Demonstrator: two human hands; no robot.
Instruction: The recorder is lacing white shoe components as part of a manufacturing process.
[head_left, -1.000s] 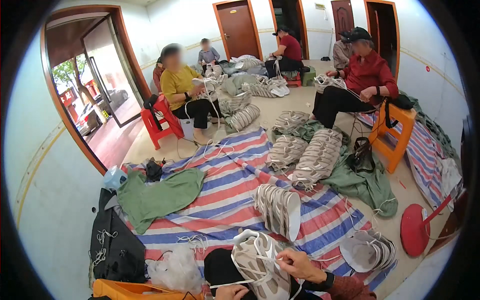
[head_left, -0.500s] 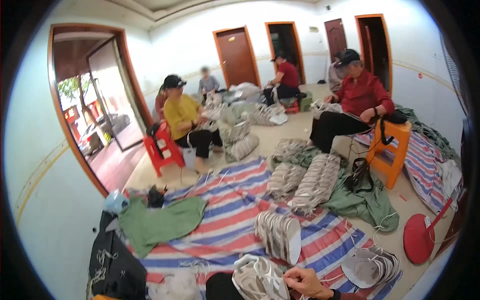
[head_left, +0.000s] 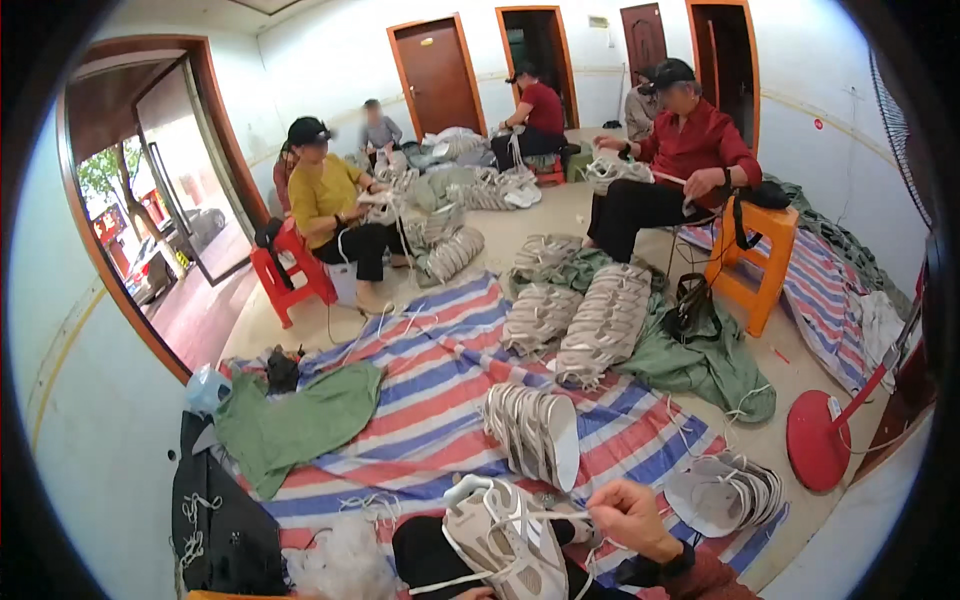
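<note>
A beige and white shoe upper [head_left: 505, 540] with white laces rests on my dark-trousered lap at the bottom middle. My right hand [head_left: 635, 518], a dark band on its wrist, is raised to the right of it. Its thumb and fingers pinch a white shoelace [head_left: 552, 515] that stretches across from the upper's eyelets. Another loose lace end [head_left: 455, 583] trails off the upper's lower left. Only a sliver of my left hand [head_left: 474, 594] shows at the lower edge, below the upper; its fingers are hidden.
Nested shoe uppers [head_left: 532, 432] stand ahead on a striped sheet [head_left: 450, 350], with another stack [head_left: 728, 495] at right. Green cloth [head_left: 300, 415], a black bag [head_left: 225, 520] and clear plastic [head_left: 345, 560] lie left. A red round base [head_left: 825, 440] stands right. Several people sit farther off among uppers.
My right hand has moved up and away from the shoe upper, drawing the lace out to the right. The view has tilted down, and more of the upper and my lap show.
</note>
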